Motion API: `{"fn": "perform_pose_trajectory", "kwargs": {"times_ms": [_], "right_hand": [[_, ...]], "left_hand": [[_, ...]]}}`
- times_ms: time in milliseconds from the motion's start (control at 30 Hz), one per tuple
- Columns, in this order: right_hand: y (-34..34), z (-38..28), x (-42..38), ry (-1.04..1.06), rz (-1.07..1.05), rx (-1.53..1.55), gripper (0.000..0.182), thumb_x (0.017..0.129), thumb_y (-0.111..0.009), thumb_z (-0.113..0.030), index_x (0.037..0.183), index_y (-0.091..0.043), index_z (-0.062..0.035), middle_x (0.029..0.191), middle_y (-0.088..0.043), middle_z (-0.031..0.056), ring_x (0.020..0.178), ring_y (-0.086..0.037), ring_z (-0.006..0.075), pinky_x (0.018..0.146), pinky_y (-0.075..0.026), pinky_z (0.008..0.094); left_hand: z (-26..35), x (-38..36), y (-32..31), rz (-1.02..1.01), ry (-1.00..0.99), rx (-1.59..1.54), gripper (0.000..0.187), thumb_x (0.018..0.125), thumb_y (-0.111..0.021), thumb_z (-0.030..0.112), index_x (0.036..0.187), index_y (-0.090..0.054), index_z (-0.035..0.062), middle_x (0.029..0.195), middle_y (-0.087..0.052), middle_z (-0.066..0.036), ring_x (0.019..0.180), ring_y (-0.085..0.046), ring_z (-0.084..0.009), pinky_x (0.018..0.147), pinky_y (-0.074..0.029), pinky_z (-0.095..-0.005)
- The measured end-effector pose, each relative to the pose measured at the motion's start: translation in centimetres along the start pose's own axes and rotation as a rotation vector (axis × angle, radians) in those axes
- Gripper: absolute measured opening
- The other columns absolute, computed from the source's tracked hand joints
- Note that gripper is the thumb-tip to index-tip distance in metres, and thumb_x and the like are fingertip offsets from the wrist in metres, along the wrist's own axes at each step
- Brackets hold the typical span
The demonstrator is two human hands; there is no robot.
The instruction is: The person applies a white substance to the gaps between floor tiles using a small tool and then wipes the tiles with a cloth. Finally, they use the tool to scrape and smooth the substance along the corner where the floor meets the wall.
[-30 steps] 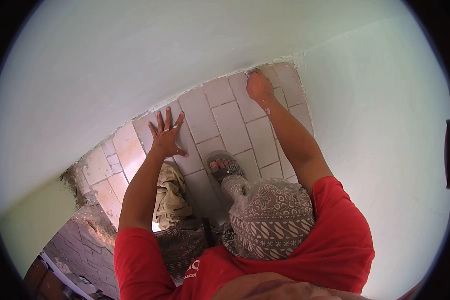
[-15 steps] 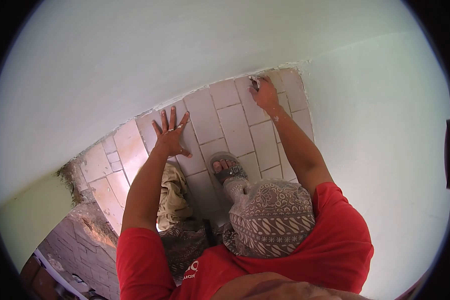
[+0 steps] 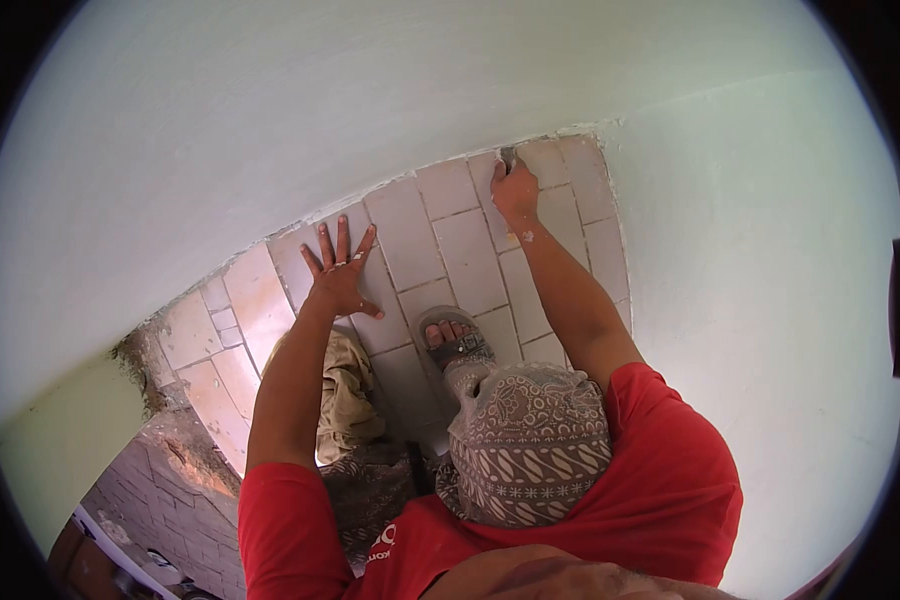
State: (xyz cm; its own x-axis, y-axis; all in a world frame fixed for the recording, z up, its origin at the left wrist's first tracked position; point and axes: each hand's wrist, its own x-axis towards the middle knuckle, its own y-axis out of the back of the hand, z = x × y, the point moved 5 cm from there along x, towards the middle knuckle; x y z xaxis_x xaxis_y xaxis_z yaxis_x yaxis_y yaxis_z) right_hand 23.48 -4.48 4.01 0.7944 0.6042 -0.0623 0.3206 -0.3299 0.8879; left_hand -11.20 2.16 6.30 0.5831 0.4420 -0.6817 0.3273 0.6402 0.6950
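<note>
Most floor tiles (image 3: pixel 465 255) look laid; right hand (image 3: pixel 515 190), fingers clamped on a small tool (image 3: pixel 508 155), works the wall-edge joint, left hand (image 3: pixel 340 275) flat, fingers spread.

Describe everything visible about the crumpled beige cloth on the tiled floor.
The crumpled beige cloth lies in a bunched heap on the pale rectangular floor tiles, its folds deep and irregular, with dull, stained-looking patches. It looks like soft woven fabric. It sits just below the left hand, which presses flat with spread fingers on the tiles, and beside the left forearm, left of the foot in a grey sandal. Whether the arm touches it cannot be told. Its lower edge meets dark patterned fabric.
</note>
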Motion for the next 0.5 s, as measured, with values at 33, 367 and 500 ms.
{"fn": "perform_pose_trajectory", "kwargs": {"times_ms": [33, 367, 500], "right_hand": [[0.2, -0.2, -0.2, 0.000, 0.002, -0.002, 0.040, 0.097, -0.063, -0.030, 0.113, -0.063, 0.0071, 0.094, -0.071, 0.0324, 0.091, -0.071, 0.0503, 0.082, -0.058, 0.0551], [0.7, -0.7, 0.2, 0.010, -0.025, -0.020, 0.035, 0.097, -0.062, -0.029, 0.110, -0.065, 0.0033, 0.096, -0.072, 0.0307, 0.092, -0.071, 0.0499, 0.084, -0.058, 0.0563], [0.5, 0.4, 0.4, -0.058, -0.033, -0.015, 0.040, 0.097, -0.061, -0.036, 0.108, -0.067, 0.0016, 0.095, -0.073, 0.0294, 0.095, -0.070, 0.0500, 0.087, -0.056, 0.0552]], "left_hand": [[-0.1, 0.0, 0.1, 0.003, -0.002, 0.002, 0.162, 0.045, -0.097, 0.059, 0.167, 0.006, 0.0355, 0.170, 0.023, -0.020, 0.154, 0.021, -0.0514, 0.116, 0.004, -0.0779], [1.7, 0.1, 1.1, -0.006, 0.016, 0.015, 0.165, 0.043, -0.099, 0.057, 0.167, 0.009, 0.0329, 0.170, 0.023, -0.021, 0.155, 0.019, -0.0512, 0.117, 0.003, -0.0775], [5.7, 1.4, 1.3, -0.005, -0.216, 0.126, 0.163, 0.045, -0.100, 0.052, 0.167, 0.006, 0.0300, 0.173, 0.014, -0.020, 0.158, 0.011, -0.0465, 0.118, 0.001, -0.0777]]}}
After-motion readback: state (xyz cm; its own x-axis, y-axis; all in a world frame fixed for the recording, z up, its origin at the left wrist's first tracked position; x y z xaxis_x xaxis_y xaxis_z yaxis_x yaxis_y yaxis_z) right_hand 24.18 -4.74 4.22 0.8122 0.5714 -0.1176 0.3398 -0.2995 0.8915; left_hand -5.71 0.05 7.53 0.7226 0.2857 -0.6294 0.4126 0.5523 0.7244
